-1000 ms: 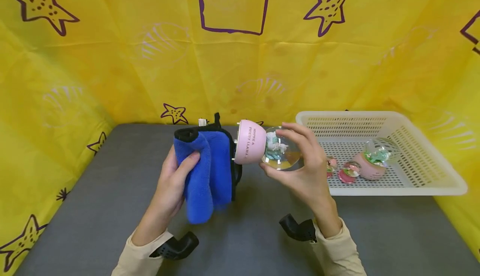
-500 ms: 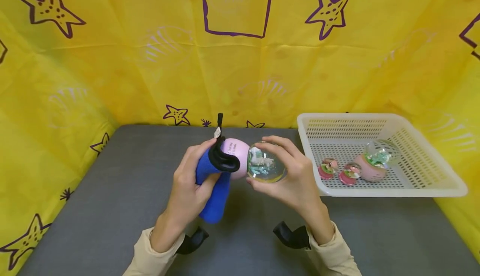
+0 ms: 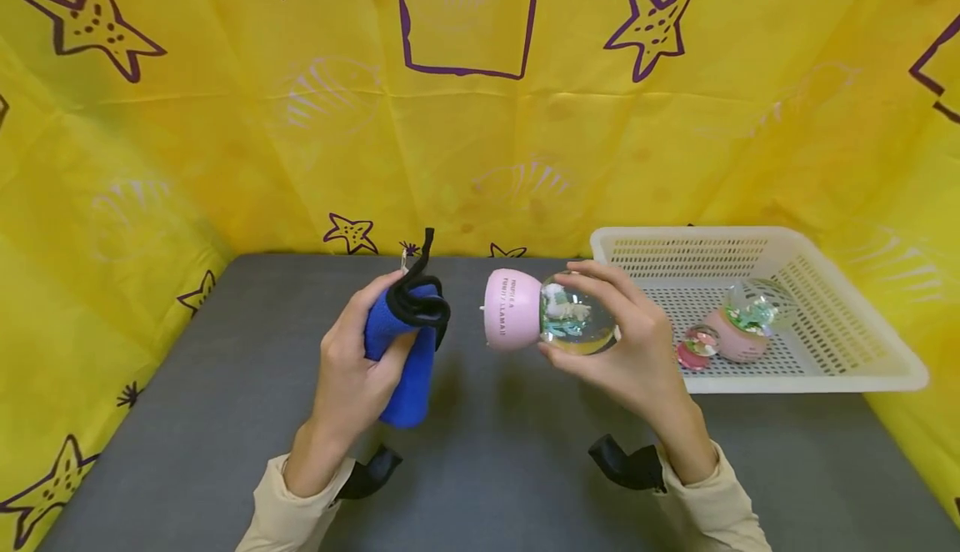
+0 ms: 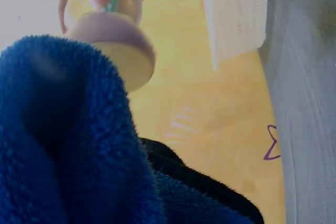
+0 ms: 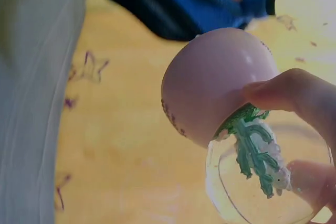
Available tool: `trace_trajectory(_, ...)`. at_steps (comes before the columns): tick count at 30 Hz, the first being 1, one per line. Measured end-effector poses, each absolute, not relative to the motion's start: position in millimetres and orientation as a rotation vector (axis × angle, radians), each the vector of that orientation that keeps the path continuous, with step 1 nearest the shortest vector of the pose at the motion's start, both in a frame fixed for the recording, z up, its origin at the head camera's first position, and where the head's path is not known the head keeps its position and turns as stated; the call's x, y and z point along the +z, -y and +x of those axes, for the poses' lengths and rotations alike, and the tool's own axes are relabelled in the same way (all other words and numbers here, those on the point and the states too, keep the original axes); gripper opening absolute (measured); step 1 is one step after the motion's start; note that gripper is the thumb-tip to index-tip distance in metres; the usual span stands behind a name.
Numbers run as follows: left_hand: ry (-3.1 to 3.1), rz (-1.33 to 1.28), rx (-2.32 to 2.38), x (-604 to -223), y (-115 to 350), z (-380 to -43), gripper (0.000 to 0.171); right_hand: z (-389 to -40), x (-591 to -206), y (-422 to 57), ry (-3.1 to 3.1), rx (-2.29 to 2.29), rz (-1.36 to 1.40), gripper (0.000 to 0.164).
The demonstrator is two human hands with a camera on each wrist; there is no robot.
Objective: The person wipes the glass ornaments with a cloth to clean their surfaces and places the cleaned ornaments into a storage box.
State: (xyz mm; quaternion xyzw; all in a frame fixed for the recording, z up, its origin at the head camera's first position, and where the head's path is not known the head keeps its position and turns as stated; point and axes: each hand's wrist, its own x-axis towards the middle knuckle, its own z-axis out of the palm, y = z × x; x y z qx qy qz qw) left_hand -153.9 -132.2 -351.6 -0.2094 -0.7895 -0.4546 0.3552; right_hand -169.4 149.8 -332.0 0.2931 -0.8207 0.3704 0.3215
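Observation:
My right hand (image 3: pixel 637 327) grips a snow globe (image 3: pixel 513 308) by its clear dome, fingers above and thumb below. The globe lies on its side in the air, its pink lettered base pointing left. Inside the dome a white figure and green cactus show, also plain in the right wrist view beside the pink base (image 5: pixel 220 77). My left hand (image 3: pixel 360 360) holds a folded blue cloth (image 3: pixel 408 377) with black edging, a gap apart from the base. Fluffy blue cloth (image 4: pixel 121 145) fills much of the left wrist view and hides that hand.
At the right stands a white perforated basket (image 3: pixel 847 375). In it lie another pink-based snow globe (image 3: pixel 742 327) and a small red-based globe (image 3: pixel 697 348); my right hand covers part of the basket. A yellow patterned sheet (image 3: pixel 480 135) hangs behind the grey table (image 3: pixel 225 419).
The cloth went over the globe's base half a second ago, and now the two are apart. My right hand has moved right with the globe, my left hand slightly left with the cloth.

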Motion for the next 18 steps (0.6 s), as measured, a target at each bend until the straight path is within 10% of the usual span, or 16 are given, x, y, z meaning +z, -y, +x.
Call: trace_trajectory(18,2.138,-0.595,-1.201,-355.2,131.5,-154.7,0.061,-188.1,-334.8,-247.9,2.264,0.626,0.454,0.077)
